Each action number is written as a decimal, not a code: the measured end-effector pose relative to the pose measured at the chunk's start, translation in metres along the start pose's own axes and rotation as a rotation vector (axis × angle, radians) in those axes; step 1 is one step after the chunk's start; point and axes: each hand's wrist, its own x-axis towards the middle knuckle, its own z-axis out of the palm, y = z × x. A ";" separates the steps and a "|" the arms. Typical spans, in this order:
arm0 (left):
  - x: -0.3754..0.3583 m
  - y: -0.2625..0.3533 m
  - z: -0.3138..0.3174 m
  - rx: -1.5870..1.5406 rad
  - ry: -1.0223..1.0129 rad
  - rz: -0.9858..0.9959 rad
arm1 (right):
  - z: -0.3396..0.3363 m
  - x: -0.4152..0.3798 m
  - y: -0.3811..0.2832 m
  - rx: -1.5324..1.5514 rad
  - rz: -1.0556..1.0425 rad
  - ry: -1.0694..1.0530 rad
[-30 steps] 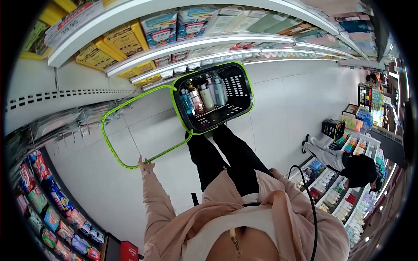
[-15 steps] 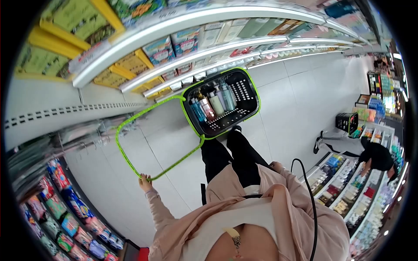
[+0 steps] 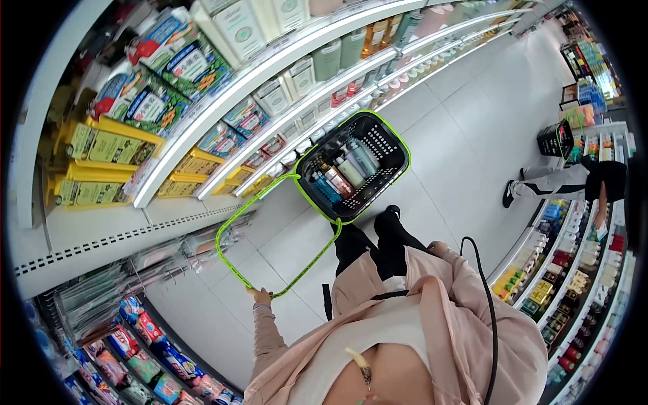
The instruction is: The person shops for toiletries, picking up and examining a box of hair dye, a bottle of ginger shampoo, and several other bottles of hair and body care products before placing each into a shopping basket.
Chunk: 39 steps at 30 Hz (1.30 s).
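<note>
A black shopping basket (image 3: 385,177) with a bright green rim sits low in front of my feet, close to the shelves. Its long green pull handle (image 3: 228,267) stretches toward me, and my left hand (image 3: 260,295) is closed around its near end. Several bottles lie in the basket, among them a pale green pump bottle (image 3: 349,172), a pink bottle (image 3: 339,182) and a blue bottle (image 3: 326,189). My right hand (image 3: 439,248) hangs at my side with the fingers curled; nothing shows in it. A black cable (image 3: 487,297) loops beside that sleeve.
Shelves of boxed and bottled goods (image 3: 327,64) curve along the left. Hanging packs (image 3: 94,324) and bright packages (image 3: 142,364) fill the lower left. On the right, a person (image 3: 540,182) in black and grey stands by another shelf, near a second black basket (image 3: 555,139).
My view has turned and moved along the aisle, so the shelves have shifted. My left hand still grips the handle. The other person has an arm lowered toward the shelf.
</note>
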 end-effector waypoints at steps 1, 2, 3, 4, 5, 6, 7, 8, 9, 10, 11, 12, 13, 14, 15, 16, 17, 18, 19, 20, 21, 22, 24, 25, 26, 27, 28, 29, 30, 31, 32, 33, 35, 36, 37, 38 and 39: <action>-0.002 0.004 0.008 -0.012 -0.028 -0.006 | 0.000 0.005 0.004 0.008 0.000 0.002; -0.006 0.007 0.016 -0.023 -0.053 -0.016 | 0.001 0.010 0.008 -0.028 -0.015 0.026; -0.008 0.008 0.029 0.019 0.013 0.051 | 0.001 0.013 0.011 -0.063 -0.030 0.046; -0.003 0.005 0.040 0.024 0.017 0.054 | -0.001 0.016 0.014 -0.057 -0.032 0.043; 0.001 0.003 0.052 -0.029 -0.015 0.058 | -0.005 0.020 0.017 -0.074 -0.006 0.039; 0.001 0.004 0.061 -0.081 -0.049 0.063 | -0.010 0.024 0.019 -0.088 0.021 0.034; -0.006 0.011 0.071 -0.077 -0.083 0.073 | -0.019 0.022 0.017 -0.077 0.021 0.035; -0.012 0.021 0.081 -0.070 -0.086 0.085 | -0.029 0.020 0.015 -0.107 0.043 0.004; -0.015 0.024 0.092 -0.088 -0.120 0.029 | -0.036 0.023 0.020 -0.136 0.067 -0.027; -0.019 0.027 0.101 -0.103 -0.151 -0.035 | -0.041 0.025 0.022 -0.125 0.073 -0.027; -0.024 0.028 0.115 -0.126 -0.088 -0.001 | -0.048 0.028 0.027 -0.115 0.084 -0.034; -0.029 0.035 0.127 -0.122 -0.094 0.009 | -0.056 0.032 0.034 -0.107 0.095 -0.042; -0.033 0.042 0.137 -0.175 -0.020 0.020 | -0.064 0.036 0.042 -0.074 0.103 -0.028; -0.039 0.047 0.148 -0.230 0.055 0.028 | -0.074 0.041 0.053 -0.070 0.104 -0.024; -0.052 0.062 0.156 -0.290 0.073 0.017 | -0.085 0.044 0.062 -0.029 0.071 -0.011; -0.066 0.076 0.164 -0.287 0.076 0.020 | -0.095 0.048 0.074 0.013 0.035 0.003; -0.077 0.088 0.170 -0.261 0.087 0.001 | -0.102 0.058 0.092 0.004 -0.063 0.056; -0.085 0.096 0.175 -0.238 0.095 -0.005 | -0.110 0.074 0.116 -0.001 -0.116 0.133; -0.009 0.051 0.170 -0.286 0.135 0.045 | -0.115 0.087 0.135 0.005 -0.161 0.202; 0.041 0.025 0.171 -0.333 0.173 0.096 | -0.126 0.098 0.151 0.254 -0.052 0.137; 0.029 0.044 0.185 -0.378 0.208 0.149 | -0.124 0.112 0.174 0.182 -0.120 0.319; 0.020 0.051 0.188 -0.278 0.286 0.088 | -0.136 0.111 0.187 0.113 -0.044 0.339; -0.077 0.114 0.217 -0.250 0.351 0.058 | -0.139 0.108 0.226 0.281 -0.024 0.314; -0.119 0.139 0.225 -0.239 0.383 0.048 | -0.151 0.106 0.232 0.339 0.019 0.243; -0.105 0.130 0.223 -0.168 0.404 0.041 | -0.165 0.106 0.233 0.393 0.054 0.171; -0.085 0.123 0.218 -0.100 0.424 0.035 | -0.177 0.099 0.231 0.417 0.132 0.086; -0.081 0.119 0.215 -0.110 0.445 0.017 | -0.174 0.106 0.240 0.455 0.171 0.040; -0.079 0.115 0.214 -0.046 0.483 0.014 | -0.175 0.104 0.243 0.427 0.181 -0.004; -0.081 0.119 0.218 0.019 0.514 0.016 | -0.181 0.106 0.241 0.404 0.192 -0.042; -0.080 0.123 0.218 0.024 0.522 0.003 | -0.184 0.108 0.236 0.395 0.193 -0.055; -0.080 0.128 0.217 0.133 0.504 -0.069 | -0.186 0.112 0.231 0.303 0.162 -0.084; -0.086 0.129 0.216 0.245 0.482 -0.150 | -0.186 0.112 0.227 0.207 0.136 -0.118; -0.101 0.128 0.226 0.157 0.445 -0.154 | -0.186 0.121 0.223 0.132 0.039 -0.077; -0.100 0.119 0.231 0.059 0.404 -0.133 | -0.193 0.127 0.217 0.071 -0.066 -0.018; -0.096 0.113 0.236 0.049 0.406 -0.153 | -0.202 0.131 0.212 0.049 -0.115 -0.014; -0.087 0.112 0.240 0.142 0.454 -0.239 | -0.213 0.138 0.205 0.030 -0.117 -0.016; -0.077 0.109 0.247 0.238 0.495 -0.323 | -0.223 0.145 0.199 0.067 -0.077 -0.030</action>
